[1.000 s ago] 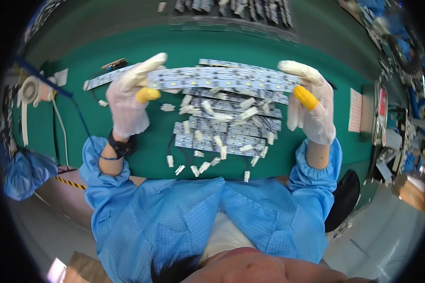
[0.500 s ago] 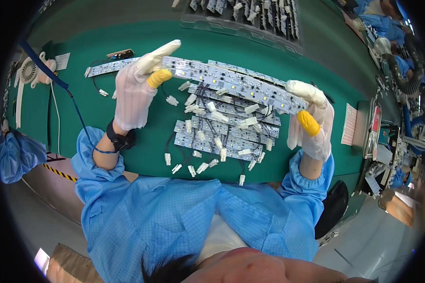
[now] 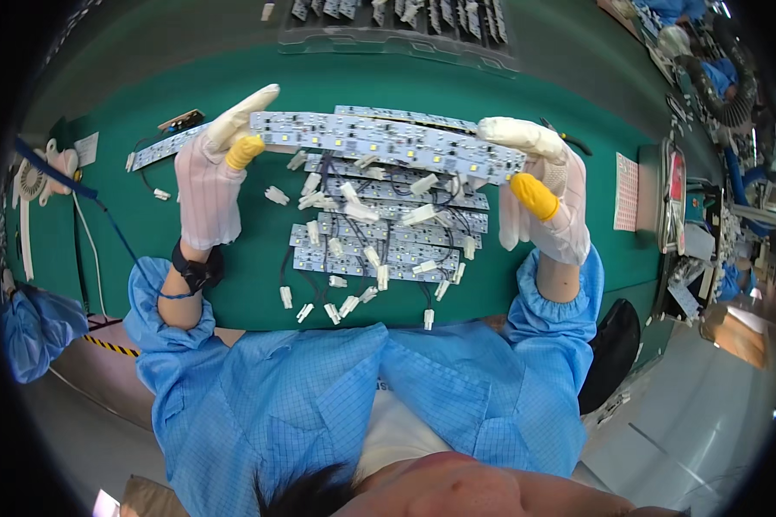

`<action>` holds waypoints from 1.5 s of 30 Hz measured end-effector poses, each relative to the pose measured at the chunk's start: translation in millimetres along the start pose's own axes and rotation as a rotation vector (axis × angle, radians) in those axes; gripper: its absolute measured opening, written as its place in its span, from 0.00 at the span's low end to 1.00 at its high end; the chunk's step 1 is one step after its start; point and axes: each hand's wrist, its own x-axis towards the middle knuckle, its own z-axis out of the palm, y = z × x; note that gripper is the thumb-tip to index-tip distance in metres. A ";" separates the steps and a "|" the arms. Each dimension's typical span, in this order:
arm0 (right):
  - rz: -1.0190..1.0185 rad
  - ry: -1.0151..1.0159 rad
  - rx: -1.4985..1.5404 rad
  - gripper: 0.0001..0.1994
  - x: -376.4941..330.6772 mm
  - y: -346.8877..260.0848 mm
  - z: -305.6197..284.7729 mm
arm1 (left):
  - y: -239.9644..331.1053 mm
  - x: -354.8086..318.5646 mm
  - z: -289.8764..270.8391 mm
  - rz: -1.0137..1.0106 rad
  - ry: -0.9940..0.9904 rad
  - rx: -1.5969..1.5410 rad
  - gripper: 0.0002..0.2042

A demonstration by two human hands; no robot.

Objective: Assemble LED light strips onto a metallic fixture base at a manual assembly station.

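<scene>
Both gloved hands, the left hand (image 3: 211, 177) and the right hand (image 3: 550, 194), pinch opposite ends of one long white circuit board (image 3: 379, 141), each closed down between a yellow-tipped thumb and white-gloved fingers. On the left, a forefinger points up and away past the board's end; on the right, the fingers bend over the top of the other end, while the rest hang loosely below. Dotted with small yellow squares and dark components, the board is held out in front of the person, its right end slightly lower in view than its left. Nearer the body, more boards (image 3: 375, 260) lie in overlapping rows on a green mat (image 3: 254, 297), with white connectors (image 3: 372, 256) on dark leads scattered over and around them (a few reach the bare mat near the person's jacket (image 3: 319, 388)). Another strip (image 3: 171, 148) rests aslant beside the left hand, partly hidden behind it. A clear tray (image 3: 397, 43) of upright boards stands at the far side. Round the left wrist sits a black band (image 3: 198, 269), with a blue cord (image 3: 132, 231) running off to the left, near a small fan (image 3: 34, 178).
</scene>
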 end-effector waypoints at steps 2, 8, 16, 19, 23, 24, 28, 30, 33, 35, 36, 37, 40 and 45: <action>-0.031 -0.033 -0.041 0.20 -0.3 0.3 -1.3 | -0.2 0.9 -1.3 -0.019 -0.032 0.039 0.23; -0.018 0.060 -0.053 0.20 1.4 1.6 -0.6 | -1.6 -5.1 -2.0 0.105 0.046 -0.184 0.31; 0.026 0.077 -0.102 0.27 10.7 7.7 -0.6 | -6.8 -12.6 -7.0 0.230 -0.014 -0.373 0.28; -0.040 0.091 -0.067 0.26 10.9 10.7 0.8 | -2.0 -10.0 -6.8 0.128 0.007 -0.399 0.25; 0.012 0.045 -0.128 0.27 2.4 4.9 -0.8 | 6.6 -3.7 -3.6 -0.086 0.003 -0.361 0.23; 0.047 0.026 -0.157 0.28 0.2 2.9 -1.3 | 8.1 -2.6 -2.9 -0.100 -0.019 -0.367 0.23; 0.143 0.041 -0.159 0.29 2.1 -1.3 -2.1 | 9.7 -1.4 0.6 -0.028 -0.020 -0.456 0.30; 0.161 0.078 -0.099 0.28 7.4 1.9 1.6 | 10.0 -4.3 -0.6 0.029 -0.188 -0.825 0.32; 0.088 0.130 -0.075 0.29 12.1 9.4 8.1 | 9.8 -6.6 -3.7 -0.060 -0.275 -0.695 0.30; 0.176 0.103 -0.079 0.30 12.5 11.1 6.1 | 9.8 -7.8 -5.6 -0.144 -0.253 -0.740 0.36; 0.268 0.107 -0.098 0.31 12.4 11.1 3.0 | 9.3 -7.7 -7.2 -0.142 -0.306 -0.762 0.34; 0.229 0.086 -0.144 0.28 12.3 12.4 0.7 | 8.6 -8.4 -7.1 -0.119 -0.277 -0.665 0.32; 0.221 -0.012 -0.064 0.26 9.1 13.2 -7.3 | 2.8 -9.0 -8.1 0.025 -0.225 -0.417 0.24; 0.169 -0.059 0.064 0.24 1.3 15.2 -8.8 | -15.0 -6.0 -2.6 0.165 -0.043 -0.001 0.11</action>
